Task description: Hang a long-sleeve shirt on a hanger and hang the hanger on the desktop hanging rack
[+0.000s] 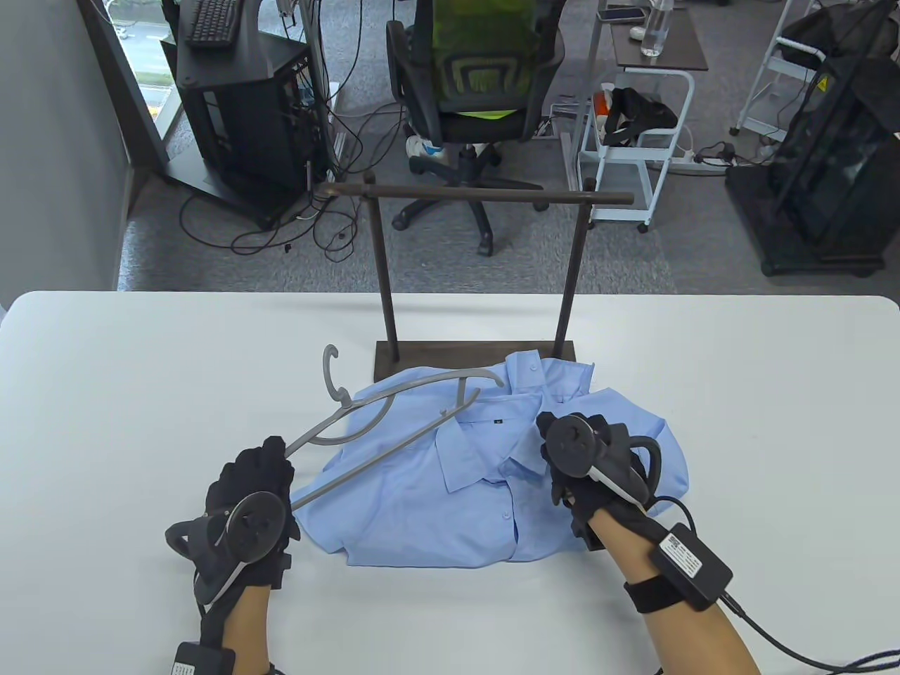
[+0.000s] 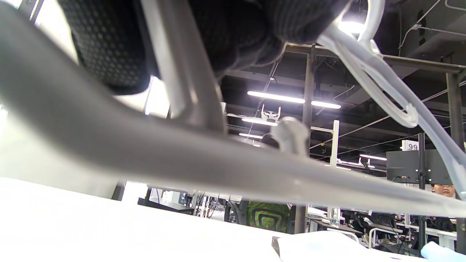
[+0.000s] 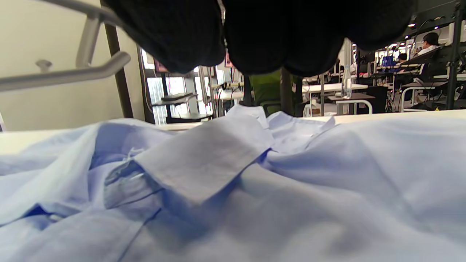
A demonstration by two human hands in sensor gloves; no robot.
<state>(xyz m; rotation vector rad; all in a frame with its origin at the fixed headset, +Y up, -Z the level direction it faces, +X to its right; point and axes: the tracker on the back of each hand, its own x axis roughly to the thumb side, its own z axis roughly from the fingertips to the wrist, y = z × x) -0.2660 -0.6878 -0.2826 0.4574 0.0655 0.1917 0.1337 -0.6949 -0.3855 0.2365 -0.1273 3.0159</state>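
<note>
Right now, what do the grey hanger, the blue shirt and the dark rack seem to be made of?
Grey curved hanger: probably moulded plastic, matte, with a smooth one-piece form. Light blue long-sleeve shirt: thin woven fabric, likely cotton, soft folds and stitched collar. Dark brown desktop hanging rack: wood or painted metal; the dull finish does not settle it.

The right hand (image 1: 598, 467) lies over the blue shirt (image 1: 450, 506), and its tracker covers the fingers from above — whether they pinch the cloth cannot be told. In the right wrist view the fingers (image 3: 171, 32) are cut off by the top edge. The left hand (image 1: 246, 503) hides the hanger's (image 1: 394, 422) near end; in the left wrist view the hanger's bar (image 2: 182, 160) is blurred and runs off both sides, and the fingers (image 2: 240, 29) are cut at the top. The shirt covers part of the rack's base (image 1: 422, 355). Both forearms leave the table view at its bottom edge — the desk (image 1: 140, 365) is cropped there too.
</note>
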